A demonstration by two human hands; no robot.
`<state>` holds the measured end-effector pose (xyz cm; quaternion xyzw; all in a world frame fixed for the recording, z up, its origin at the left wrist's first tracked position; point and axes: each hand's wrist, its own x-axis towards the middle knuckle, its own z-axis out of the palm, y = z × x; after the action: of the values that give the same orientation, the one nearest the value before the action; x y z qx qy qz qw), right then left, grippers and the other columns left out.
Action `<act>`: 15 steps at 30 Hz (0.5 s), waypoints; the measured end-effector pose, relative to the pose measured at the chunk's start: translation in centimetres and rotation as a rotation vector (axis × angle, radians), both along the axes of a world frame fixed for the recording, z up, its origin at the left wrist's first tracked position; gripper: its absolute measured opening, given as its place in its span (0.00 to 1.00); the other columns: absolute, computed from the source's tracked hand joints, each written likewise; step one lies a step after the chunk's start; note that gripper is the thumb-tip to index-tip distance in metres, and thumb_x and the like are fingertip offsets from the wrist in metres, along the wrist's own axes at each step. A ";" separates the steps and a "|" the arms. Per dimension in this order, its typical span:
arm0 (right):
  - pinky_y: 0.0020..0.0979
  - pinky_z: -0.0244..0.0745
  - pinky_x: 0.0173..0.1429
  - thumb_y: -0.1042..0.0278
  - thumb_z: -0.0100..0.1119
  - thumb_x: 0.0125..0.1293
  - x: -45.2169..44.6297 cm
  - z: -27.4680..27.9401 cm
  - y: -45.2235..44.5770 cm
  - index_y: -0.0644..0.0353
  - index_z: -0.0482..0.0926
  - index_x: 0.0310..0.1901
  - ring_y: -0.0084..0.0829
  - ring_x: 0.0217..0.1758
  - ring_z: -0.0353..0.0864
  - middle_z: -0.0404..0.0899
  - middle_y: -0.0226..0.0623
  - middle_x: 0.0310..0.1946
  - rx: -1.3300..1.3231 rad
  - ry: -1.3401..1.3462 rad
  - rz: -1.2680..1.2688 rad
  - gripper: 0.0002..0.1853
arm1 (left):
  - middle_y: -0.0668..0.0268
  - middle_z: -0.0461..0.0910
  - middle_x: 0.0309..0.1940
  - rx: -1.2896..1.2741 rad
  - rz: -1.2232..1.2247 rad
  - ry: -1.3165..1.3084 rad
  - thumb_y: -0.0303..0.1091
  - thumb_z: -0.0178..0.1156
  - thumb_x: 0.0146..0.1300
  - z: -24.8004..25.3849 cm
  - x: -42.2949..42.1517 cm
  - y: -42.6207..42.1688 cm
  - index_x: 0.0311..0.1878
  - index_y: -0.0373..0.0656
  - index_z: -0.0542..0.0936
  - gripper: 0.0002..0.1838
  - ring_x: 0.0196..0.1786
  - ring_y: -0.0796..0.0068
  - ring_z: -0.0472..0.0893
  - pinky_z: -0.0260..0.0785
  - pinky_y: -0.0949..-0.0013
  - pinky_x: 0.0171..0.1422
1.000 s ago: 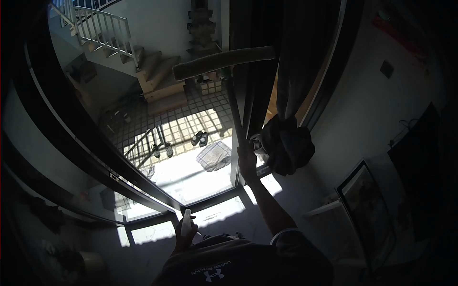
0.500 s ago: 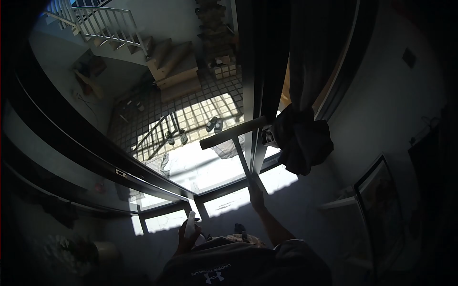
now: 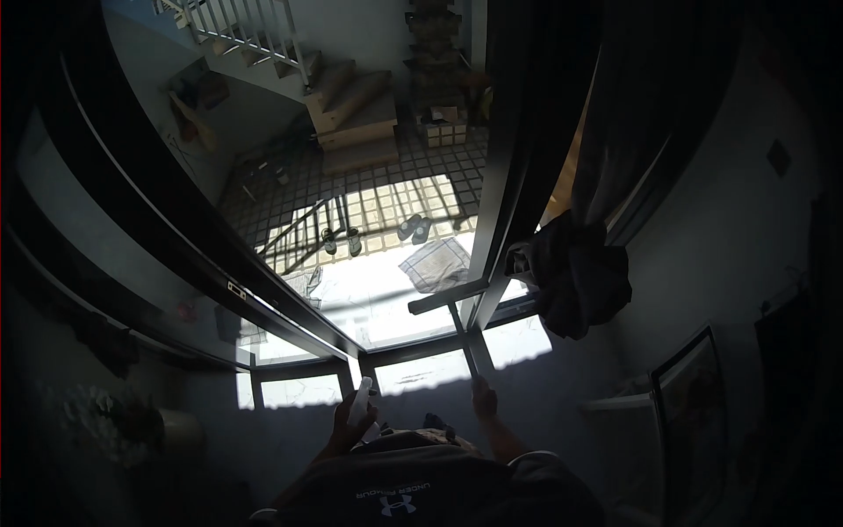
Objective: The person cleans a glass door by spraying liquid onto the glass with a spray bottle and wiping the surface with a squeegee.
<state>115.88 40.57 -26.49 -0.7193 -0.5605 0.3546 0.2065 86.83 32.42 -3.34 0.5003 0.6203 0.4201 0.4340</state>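
Observation:
My right hand [image 3: 484,401] is closed around the handle of a window squeegee [image 3: 448,297]. The squeegee's wide dark head is tilted slightly and lies in front of the glass door's right frame; whether it touches the glass I cannot tell. Low at the left, my left hand [image 3: 351,420] grips a white spray bottle [image 3: 361,397], held upright with its top pointing toward the door. The dark door frame [image 3: 406,353] runs along the bottom of the opening ahead of me.
A dark curtain [image 3: 580,272] hangs bunched on the right. Beyond the doorway are a floor mat [image 3: 436,265], sandals [image 3: 414,229] and a staircase [image 3: 356,110]. A framed picture [image 3: 702,422] leans at the right, and a potted plant [image 3: 180,430] stands at the left.
My right hand has drawn the squeegee downward and closer to my body. The spray bottle stays in my left hand. The view has shifted, so the surroundings appear farther right.

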 end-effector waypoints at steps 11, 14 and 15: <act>0.32 0.70 0.47 0.72 0.53 0.58 -5.5 15.3 2.2 0.61 0.67 0.53 0.40 0.49 0.74 0.74 0.45 0.44 0.768 0.239 0.204 0.20 | 0.68 0.73 0.26 0.097 0.076 -0.119 0.33 0.60 0.50 -0.7 -0.4 0.7 0.47 0.40 0.73 0.19 0.30 0.79 0.72 0.64 0.72 0.37; 0.30 0.67 0.52 0.73 0.53 0.58 -9.1 23.4 5.7 0.63 0.66 0.54 0.34 0.52 0.72 0.73 0.43 0.47 0.587 0.483 0.149 0.21 | 0.64 0.73 0.26 0.227 -0.011 0.004 0.33 0.59 0.51 -0.9 -0.4 0.9 0.47 0.40 0.72 0.19 0.30 0.77 0.72 0.63 0.72 0.36; 0.29 0.66 0.53 0.73 0.53 0.58 -10.0 25.9 6.6 0.63 0.66 0.54 0.33 0.52 0.72 0.73 0.42 0.48 0.613 0.462 0.164 0.21 | 0.64 0.73 0.26 0.231 -0.015 0.001 0.33 0.59 0.51 -1.2 -0.7 0.9 0.47 0.40 0.72 0.19 0.30 0.77 0.72 0.63 0.72 0.36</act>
<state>105.84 47.20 -0.61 -0.4782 -0.6350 0.3386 0.5035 86.09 33.32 -4.50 0.5518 0.5643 0.4852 0.3763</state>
